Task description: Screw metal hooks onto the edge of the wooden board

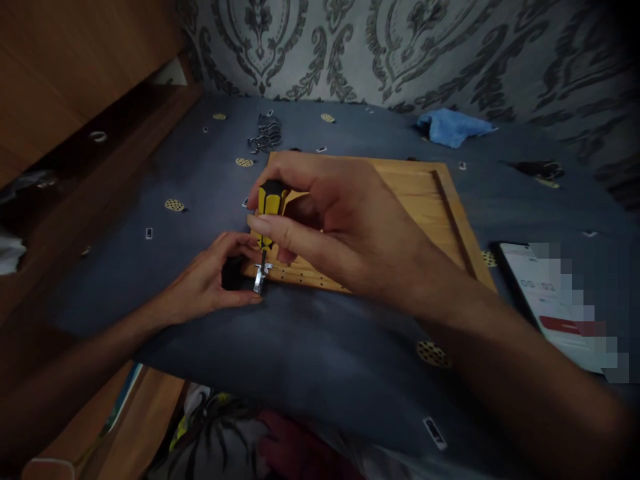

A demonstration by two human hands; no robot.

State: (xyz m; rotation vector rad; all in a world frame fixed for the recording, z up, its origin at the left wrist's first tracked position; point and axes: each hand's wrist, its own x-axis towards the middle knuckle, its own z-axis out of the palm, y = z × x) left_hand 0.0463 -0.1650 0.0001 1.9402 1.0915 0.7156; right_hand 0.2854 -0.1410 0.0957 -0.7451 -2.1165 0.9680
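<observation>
My right hand (pixel 345 227) is closed around a short screwdriver (pixel 271 207) with a yellow and black handle, held upright. Its tip points down at a small silver metal bracket (pixel 260 277) by the near left corner of a wooden panel (pixel 420 200). With thumb and fingers on either side of that bracket, my left hand (pixel 210 283) steadies it at the corner. The panel has a raised rim and a row of small holes along its near edge. My right hand hides part of it, and the exact contact of the tip is too small to tell.
On the dark patterned cloth (pixel 310 333) lie a cluster of metal pieces (pixel 267 133) behind the panel and a blue cloth (pixel 453 128) at the back right. A phone (pixel 545 300) rests right of the panel. Wooden furniture (pixel 90 73) borders the left side.
</observation>
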